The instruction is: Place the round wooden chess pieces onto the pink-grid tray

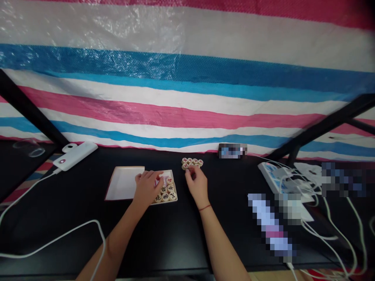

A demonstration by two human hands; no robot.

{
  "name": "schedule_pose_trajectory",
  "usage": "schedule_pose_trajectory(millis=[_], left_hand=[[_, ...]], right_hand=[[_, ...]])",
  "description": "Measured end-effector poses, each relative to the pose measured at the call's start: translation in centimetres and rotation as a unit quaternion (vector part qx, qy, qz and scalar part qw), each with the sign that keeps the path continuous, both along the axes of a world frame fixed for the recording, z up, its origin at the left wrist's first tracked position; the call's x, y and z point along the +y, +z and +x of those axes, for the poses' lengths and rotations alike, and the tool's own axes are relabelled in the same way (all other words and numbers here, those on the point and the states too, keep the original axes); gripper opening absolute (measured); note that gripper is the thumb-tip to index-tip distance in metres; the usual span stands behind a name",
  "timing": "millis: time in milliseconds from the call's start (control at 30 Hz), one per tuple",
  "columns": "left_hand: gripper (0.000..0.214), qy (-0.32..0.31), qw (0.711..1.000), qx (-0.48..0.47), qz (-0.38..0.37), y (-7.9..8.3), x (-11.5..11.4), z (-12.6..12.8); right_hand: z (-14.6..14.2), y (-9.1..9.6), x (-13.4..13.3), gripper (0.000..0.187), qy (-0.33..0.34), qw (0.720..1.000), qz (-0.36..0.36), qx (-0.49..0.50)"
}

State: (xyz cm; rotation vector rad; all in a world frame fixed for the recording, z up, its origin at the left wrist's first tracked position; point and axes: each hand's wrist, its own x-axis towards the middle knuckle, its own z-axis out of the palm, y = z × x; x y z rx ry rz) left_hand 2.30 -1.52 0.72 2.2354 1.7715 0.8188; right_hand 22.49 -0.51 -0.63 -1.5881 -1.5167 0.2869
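An open shallow box [175, 186] stands on the black table, with several round Chinese chess pieces [165, 196] in its right part, marked in black and red. My left hand [147, 186] reaches over the box from the left, fingers apart and partly bent, hiding some of the pieces. Beyond the box to the right, more red-marked Chinese chess pieces [190, 160] lie in two close rows. At the near row, my right hand [198, 185] has its thumb and forefinger pinched at a piece, which the fingers largely cover. The box's lid [124, 183] lies flat at the left, white inside.
A white device [76, 156] with a cable lies at the left; its cord crosses near my left forearm. A phone-like object [232, 151] stands at the back. At the right are a power strip [271, 177] and tangled white cables. Striped sheeting [187, 121] hangs behind the table.
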Motion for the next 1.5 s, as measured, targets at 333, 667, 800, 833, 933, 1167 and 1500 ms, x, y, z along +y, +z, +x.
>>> schedule_pose_trajectory(millis=[333,667,800,833,933,1167,1500], left_hand=[[0.021,-0.021,0.996,0.073,-0.045,0.0,0.6,-0.8],[0.035,-0.056,0.98,0.158,-0.105,1.2,1.3,1.7],[0.035,-0.068,0.974,0.166,-0.139,1.7,1.3,2.8],[0.034,-0.065,0.974,0.166,-0.141,1.7,1.2,2.9],[0.033,-0.059,0.975,0.166,-0.138,1.7,0.9,3.0],[0.023,-0.052,0.979,0.121,-0.154,1.7,0.7,3.0],[0.025,-0.009,0.984,-0.124,-0.129,1.5,0.9,2.4]], right_hand=[[-2.6,-0.3,-0.8,0.026,0.161,0.981,-0.111,0.013],[-2.7,-0.3,-0.7,0.022,0.163,0.977,-0.129,0.041],[-2.7,-0.6,-0.6,0.022,0.161,0.978,-0.128,0.031],[-2.8,-0.6,-0.6,0.023,0.16,0.978,-0.128,0.03],[-2.9,-0.6,-0.6,0.023,0.154,0.98,-0.119,0.029],[-3.1,-0.6,-0.6,0.023,0.147,0.984,-0.1,0.029],[-3.7,0.5,-1.0,0.027,0.173,0.982,0.028,0.073]])
